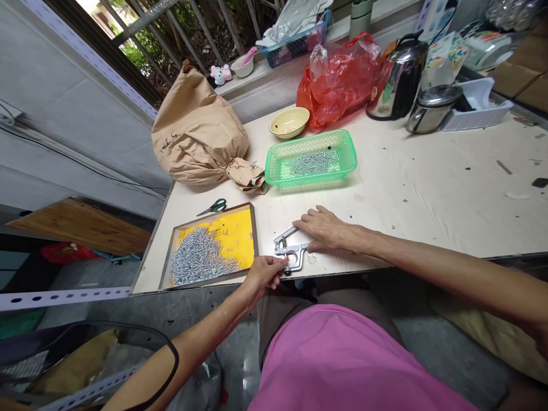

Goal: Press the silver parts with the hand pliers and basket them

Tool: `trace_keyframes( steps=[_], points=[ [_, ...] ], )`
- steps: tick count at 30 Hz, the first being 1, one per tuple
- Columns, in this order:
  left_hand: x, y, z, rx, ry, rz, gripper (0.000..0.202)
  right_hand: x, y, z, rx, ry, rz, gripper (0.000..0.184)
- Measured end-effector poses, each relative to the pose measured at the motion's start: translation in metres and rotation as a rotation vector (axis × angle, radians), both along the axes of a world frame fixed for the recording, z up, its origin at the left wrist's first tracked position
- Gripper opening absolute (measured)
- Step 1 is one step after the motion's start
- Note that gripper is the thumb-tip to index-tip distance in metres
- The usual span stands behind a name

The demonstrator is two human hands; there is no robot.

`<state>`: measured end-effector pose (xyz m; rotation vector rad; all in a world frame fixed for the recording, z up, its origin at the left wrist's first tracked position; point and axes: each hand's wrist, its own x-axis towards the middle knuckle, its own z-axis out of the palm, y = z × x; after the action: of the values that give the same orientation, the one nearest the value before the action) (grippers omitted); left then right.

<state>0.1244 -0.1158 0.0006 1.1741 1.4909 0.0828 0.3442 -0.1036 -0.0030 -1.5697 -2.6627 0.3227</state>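
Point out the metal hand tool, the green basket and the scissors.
Metal hand tool (295, 249): head view, on the bar of its body, between the two hands.
Green basket (312, 180): head view, on its near wall.
Scissors (214, 207): head view, where the handles meet the blades.

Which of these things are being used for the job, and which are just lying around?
Likely part of the job: tool, right hand on it, left hand at its end; tray with metal pieces; green basket with more.

Likely just lying about: scissors; paper bag; bowl; red bag; kettle.
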Motion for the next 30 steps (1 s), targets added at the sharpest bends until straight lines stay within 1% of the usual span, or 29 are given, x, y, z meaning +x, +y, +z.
trace_keyframes(
  steps=[1,2,3,5,7,8,10,11,13,15,16,18,20,23,25,30],
  points=[
    [-0.001,-0.001,0.000,0.013,0.034,-0.025,0.036,-0.001,-0.002,0.002,-0.006,0.001,-0.005,0.053],
    [-0.003,-0.003,0.001,0.059,0.077,-0.058,0.036,-0.001,-0.004,0.004,-0.012,0.004,-0.008,0.050],
    [-0.004,-0.005,0.002,0.150,0.125,-0.098,0.036,-0.002,-0.006,0.006,-0.016,0.008,-0.010,0.047],
    [-0.004,-0.008,0.003,0.442,0.208,-0.213,0.030,-0.003,-0.010,0.007,-0.015,0.022,-0.012,0.044],
    [0.001,-0.009,0.004,0.748,0.255,-0.375,0.025,-0.004,-0.013,0.005,0.000,0.043,-0.014,0.044],
    [0.005,-0.008,0.004,0.858,0.264,-0.469,0.030,-0.004,-0.014,0.003,0.007,0.054,-0.017,0.045],
    [0.015,-0.003,0.002,0.983,0.268,-0.652,0.047,-0.004,-0.016,-0.001,0.015,0.081,-0.022,0.049],
    [0.021,0.001,0.001,1.015,0.264,-0.732,0.053,-0.004,-0.018,-0.003,0.015,0.097,-0.024,0.052],
    [0.032,0.010,-0.002,1.029,0.259,-0.864,0.056,-0.002,-0.021,-0.004,0.008,0.127,-0.032,0.063],
    [0.040,0.018,-0.003,1.008,0.292,-0.955,0.055,0.001,-0.024,0.000,-0.013,0.119,-0.067,0.074],
    [0.042,0.021,-0.003,0.999,0.323,-0.984,0.057,0.003,-0.025,0.004,-0.036,0.094,-0.098,0.075],
    [0.047,0.024,-0.003,0.998,0.390,-1.010,0.061,0.008,-0.027,0.013,-0.091,0.030,-0.145,0.066],
    [0.051,0.027,-0.002,1.006,0.424,-1.027,0.063,0.010,-0.027,0.022,-0.129,-0.030,-0.147,0.051],
    [0.057,0.032,0.001,0.994,0.403,-1.075,0.053,0.010,-0.026,0.026,-0.122,-0.088,-0.122,0.032],
    [0.060,0.035,0.001,0.979,0.377,-1.089,0.041,0.009,-0.025,0.021,-0.104,-0.094,-0.124,0.025],
    [0.063,0.039,0.000,0.960,0.359,-1.023,0.021,0.009,-0.023,-0.002,-0.079,-0.008,-0.123,0.016]
  ],
)
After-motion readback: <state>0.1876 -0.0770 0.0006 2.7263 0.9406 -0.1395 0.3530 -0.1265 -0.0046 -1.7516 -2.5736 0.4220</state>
